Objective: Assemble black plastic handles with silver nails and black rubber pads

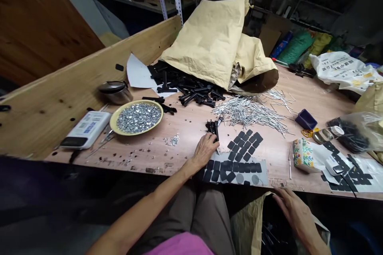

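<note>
At the middle of the table, my left hand (206, 149) has its fingers closed on the near end of a black plastic part (212, 126), which lies on the tabletop. Black rounded pads (243, 145) are laid in rows right beside it, some on a grey backing sheet (262, 167). My right hand (293, 209) is below the table's front edge, over the mouth of an open paper sack (254, 221). Its fingers are stretched out and nothing shows in them. Dark parts and thin rods are visible inside that sack.
A yellow bowl (113, 126) of small metal nuts stands left, beside a white device (89, 129) and a metal pot (115, 91). Behind are piled black parts (194, 91), metal rods (248, 111) and a large paper sack (209, 40). A purple box (305, 119) and tissue pack (303, 155) sit right.
</note>
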A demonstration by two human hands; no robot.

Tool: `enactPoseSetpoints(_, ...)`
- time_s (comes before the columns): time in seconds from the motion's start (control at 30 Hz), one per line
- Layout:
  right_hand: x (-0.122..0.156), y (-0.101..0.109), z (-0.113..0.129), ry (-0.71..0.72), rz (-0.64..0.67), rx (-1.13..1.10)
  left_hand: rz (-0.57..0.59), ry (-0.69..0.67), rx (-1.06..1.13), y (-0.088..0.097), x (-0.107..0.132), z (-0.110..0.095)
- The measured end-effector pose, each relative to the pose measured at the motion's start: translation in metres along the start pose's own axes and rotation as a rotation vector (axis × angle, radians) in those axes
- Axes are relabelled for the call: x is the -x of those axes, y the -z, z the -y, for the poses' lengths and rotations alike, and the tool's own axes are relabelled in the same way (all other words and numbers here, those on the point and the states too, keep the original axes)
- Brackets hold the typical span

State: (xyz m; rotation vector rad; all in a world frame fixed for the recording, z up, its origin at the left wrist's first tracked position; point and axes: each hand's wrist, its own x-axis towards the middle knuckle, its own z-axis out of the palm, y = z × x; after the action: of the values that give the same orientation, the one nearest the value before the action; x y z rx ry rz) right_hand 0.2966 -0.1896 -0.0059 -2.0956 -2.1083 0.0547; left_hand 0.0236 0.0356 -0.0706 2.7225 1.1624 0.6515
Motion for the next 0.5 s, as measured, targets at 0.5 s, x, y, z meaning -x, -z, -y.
enactPoseSetpoints(0.5,-0.117,-0.024,0.044,0.360,-0.208,-0.227,-0.157,-0.123,0.425,0.033,-0.027,0.013)
